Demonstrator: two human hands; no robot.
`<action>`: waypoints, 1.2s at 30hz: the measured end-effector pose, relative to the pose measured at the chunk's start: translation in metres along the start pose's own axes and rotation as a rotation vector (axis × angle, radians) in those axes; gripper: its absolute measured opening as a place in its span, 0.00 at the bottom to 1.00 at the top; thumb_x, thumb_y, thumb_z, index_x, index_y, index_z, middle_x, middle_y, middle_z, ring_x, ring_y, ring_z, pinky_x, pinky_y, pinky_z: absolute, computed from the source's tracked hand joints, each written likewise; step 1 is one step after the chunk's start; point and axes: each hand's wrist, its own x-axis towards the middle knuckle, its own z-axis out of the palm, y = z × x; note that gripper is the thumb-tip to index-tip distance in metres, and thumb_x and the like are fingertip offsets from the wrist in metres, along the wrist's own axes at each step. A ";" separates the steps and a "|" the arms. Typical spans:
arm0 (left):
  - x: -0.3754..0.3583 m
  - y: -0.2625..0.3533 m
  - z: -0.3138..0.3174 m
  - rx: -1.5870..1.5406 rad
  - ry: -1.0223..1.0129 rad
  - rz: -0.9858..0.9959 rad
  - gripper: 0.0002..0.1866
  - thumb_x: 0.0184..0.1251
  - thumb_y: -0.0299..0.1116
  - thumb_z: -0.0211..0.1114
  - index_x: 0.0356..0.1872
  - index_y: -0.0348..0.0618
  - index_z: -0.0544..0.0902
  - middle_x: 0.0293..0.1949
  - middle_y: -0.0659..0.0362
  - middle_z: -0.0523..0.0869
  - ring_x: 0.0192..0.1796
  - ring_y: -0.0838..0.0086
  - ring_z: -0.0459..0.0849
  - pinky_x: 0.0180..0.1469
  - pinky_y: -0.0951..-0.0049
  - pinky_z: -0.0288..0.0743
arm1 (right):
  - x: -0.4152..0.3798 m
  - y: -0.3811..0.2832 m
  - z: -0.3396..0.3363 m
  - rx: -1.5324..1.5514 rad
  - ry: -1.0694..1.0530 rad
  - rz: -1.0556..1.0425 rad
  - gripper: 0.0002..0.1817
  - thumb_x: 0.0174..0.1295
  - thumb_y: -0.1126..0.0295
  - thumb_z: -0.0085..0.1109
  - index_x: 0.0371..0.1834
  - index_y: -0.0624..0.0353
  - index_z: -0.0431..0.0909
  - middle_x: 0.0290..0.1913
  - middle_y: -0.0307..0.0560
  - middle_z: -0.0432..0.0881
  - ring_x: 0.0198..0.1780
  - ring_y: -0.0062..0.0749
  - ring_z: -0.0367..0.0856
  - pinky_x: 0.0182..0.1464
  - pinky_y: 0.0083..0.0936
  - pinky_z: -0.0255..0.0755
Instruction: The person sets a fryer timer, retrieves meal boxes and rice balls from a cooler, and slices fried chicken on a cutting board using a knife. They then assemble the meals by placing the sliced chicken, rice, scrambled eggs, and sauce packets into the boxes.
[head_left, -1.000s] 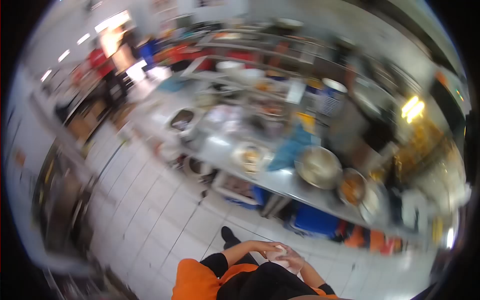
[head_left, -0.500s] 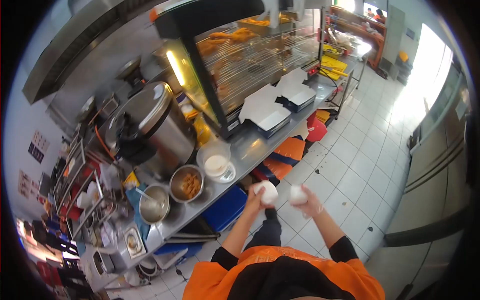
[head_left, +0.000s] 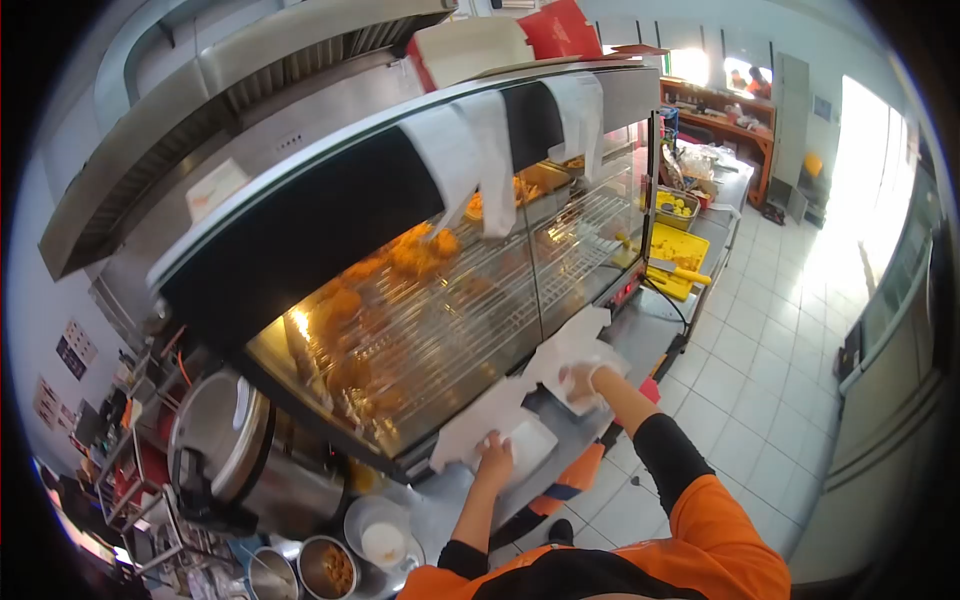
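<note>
Two open boxes | left hand at nearer, right hand at farther | both hands' grip: cannot tell

On my feed: matt card boxes fronting the glossy glass cabinet; smooth metal worktop under it, shiny metal pot beside it.

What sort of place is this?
Probably a fried-food takeaway kitchen: a black-trimmed glass warming cabinet displays golden-brown food pieces, and open white cardboard boxes stand in front.
</note>
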 end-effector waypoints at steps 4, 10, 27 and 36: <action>-0.012 0.006 -0.023 0.489 0.139 0.048 0.24 0.70 0.40 0.54 0.62 0.39 0.67 0.58 0.29 0.67 0.57 0.36 0.70 0.60 0.43 0.63 | 0.042 0.035 0.051 0.017 0.225 -0.191 0.29 0.60 0.46 0.55 0.64 0.40 0.70 0.58 0.50 0.75 0.60 0.50 0.75 0.60 0.45 0.70; -0.031 0.036 -0.008 0.318 0.381 -0.242 0.28 0.66 0.37 0.59 0.64 0.35 0.66 0.62 0.33 0.65 0.65 0.35 0.61 0.69 0.46 0.55 | -0.001 0.064 0.030 -0.085 0.135 -0.225 0.35 0.60 0.41 0.55 0.71 0.32 0.62 0.68 0.50 0.66 0.61 0.48 0.74 0.64 0.42 0.67; 0.160 0.259 0.215 0.405 0.927 -0.160 0.30 0.55 0.42 0.70 0.57 0.41 0.71 0.68 0.39 0.58 0.69 0.45 0.57 0.67 0.45 0.51 | -0.005 0.437 -0.150 0.266 0.434 -0.714 0.18 0.59 0.59 0.61 0.52 0.48 0.80 0.60 0.46 0.76 0.59 0.44 0.76 0.61 0.37 0.70; 0.368 0.606 0.386 0.267 1.133 0.764 0.31 0.61 0.32 0.65 0.62 0.42 0.59 0.66 0.39 0.53 0.68 0.46 0.54 0.67 0.43 0.47 | 0.041 0.889 -0.310 0.653 1.109 0.009 0.13 0.59 0.66 0.58 0.44 0.59 0.82 0.39 0.53 0.85 0.45 0.47 0.84 0.47 0.34 0.76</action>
